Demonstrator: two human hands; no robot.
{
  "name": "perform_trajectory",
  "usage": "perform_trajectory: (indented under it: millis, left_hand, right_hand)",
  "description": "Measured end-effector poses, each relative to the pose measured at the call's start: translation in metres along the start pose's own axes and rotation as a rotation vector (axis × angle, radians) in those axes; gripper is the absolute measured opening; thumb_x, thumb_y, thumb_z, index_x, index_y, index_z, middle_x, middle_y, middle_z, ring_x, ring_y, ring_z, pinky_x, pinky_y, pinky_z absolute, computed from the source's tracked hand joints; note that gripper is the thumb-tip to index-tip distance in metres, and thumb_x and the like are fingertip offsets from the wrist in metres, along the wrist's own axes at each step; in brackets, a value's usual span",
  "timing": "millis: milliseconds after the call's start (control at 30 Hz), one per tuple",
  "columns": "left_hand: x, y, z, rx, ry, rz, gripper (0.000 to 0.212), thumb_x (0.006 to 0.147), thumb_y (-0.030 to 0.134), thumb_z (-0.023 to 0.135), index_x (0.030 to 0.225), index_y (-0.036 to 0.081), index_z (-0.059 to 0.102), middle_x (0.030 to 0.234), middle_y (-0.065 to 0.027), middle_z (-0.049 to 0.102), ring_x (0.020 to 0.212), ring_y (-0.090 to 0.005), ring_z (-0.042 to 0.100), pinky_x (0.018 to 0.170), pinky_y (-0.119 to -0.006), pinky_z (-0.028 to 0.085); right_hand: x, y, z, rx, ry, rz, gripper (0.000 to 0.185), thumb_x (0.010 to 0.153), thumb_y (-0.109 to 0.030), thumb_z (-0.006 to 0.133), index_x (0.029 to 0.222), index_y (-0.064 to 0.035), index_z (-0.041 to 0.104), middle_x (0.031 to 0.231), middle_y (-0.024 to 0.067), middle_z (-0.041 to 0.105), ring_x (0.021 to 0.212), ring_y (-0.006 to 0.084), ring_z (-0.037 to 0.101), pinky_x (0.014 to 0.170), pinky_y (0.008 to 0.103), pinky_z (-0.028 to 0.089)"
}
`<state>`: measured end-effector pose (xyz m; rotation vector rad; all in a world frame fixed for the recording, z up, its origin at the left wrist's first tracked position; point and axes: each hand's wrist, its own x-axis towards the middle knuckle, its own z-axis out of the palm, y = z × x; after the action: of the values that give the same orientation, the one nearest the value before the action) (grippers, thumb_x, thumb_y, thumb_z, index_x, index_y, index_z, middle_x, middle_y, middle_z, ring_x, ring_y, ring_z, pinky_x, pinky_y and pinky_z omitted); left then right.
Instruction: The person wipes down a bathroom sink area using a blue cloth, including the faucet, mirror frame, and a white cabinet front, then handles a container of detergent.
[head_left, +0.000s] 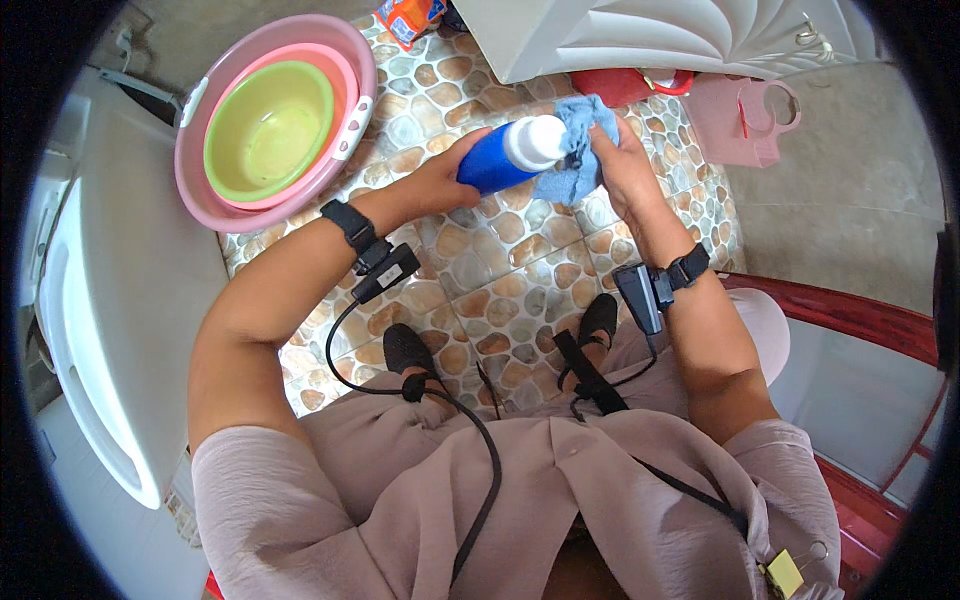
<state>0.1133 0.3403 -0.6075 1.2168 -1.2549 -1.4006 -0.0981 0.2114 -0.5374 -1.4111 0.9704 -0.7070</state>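
Observation:
A blue bottle (491, 161) with a white cap (538, 142) is tilted in front of me, its cap end pointing right. My left hand (456, 171) is wrapped around the lower part of the bottle. In my right hand (626, 161) is a crumpled light-blue cloth (574, 176), which lies close against the cap; whether it presses on it I cannot tell. A small dark patch shows on the cloth. The bottle's base is hidden by my left hand.
Nested basins stand at the upper left: a pink one (360, 45), a smaller pink one and a green one (270, 135). A white washbasin (94, 352) is at the left. A pink plastic holder (724, 127) hangs on the right wall. Cables run from both wrist devices.

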Motion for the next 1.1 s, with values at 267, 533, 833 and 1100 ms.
perform_trajectory:
  millis: [267,533,833,1100]
  left_hand:
    - [-0.019,-0.005,-0.002,-0.363,0.175,-0.121,0.095,0.07,-0.009,0.064,0.149,0.016,0.018,0.137,-0.0069,0.042,0.126,-0.0202,0.04,0.106,-0.033,0.031]
    - [-0.022,0.005,-0.031,-0.634,0.326,-0.196,0.085,0.067,-0.007,0.063,0.142,0.014,0.029,0.132,-0.0097,0.047,0.122,-0.025,0.046,0.105,-0.04,0.036]
    - [-0.023,0.014,-0.017,-0.371,0.163,-0.278,0.089,0.062,-0.007,0.063,0.142,0.012,0.03,0.128,-0.0033,0.048,0.117,-0.0172,0.047,0.1,-0.033,0.038]
    - [-0.022,0.019,-0.037,-0.427,0.181,-0.333,0.078,0.063,-0.004,0.061,0.135,0.01,0.038,0.124,-0.0038,0.051,0.115,-0.0167,0.048,0.099,-0.032,0.039]
  right_hand:
    - [-0.012,0.013,0.082,0.108,0.175,-0.143,0.044,0.096,-0.025,0.049,0.133,-0.0038,0.039,0.117,0.0117,0.056,0.105,0.0208,0.054,0.094,0.0345,0.042]
    - [-0.036,0.161,0.094,-0.205,0.022,0.005,0.046,0.084,-0.009,0.061,0.128,-0.0031,0.048,0.118,0.0179,0.058,0.108,0.0291,0.057,0.092,0.0371,0.045]
    - [0.006,0.066,0.08,-0.04,0.115,-0.376,0.053,0.077,0.005,0.051,0.127,-0.0129,0.054,0.133,0.0171,0.048,0.122,0.0308,0.048,0.101,0.0347,0.038]
    - [0.021,0.125,0.05,-0.114,0.015,0.124,0.05,0.076,0.004,0.053,0.124,-0.0108,0.058,0.115,0.0173,0.061,0.105,0.0285,0.059,0.092,0.0333,0.045]
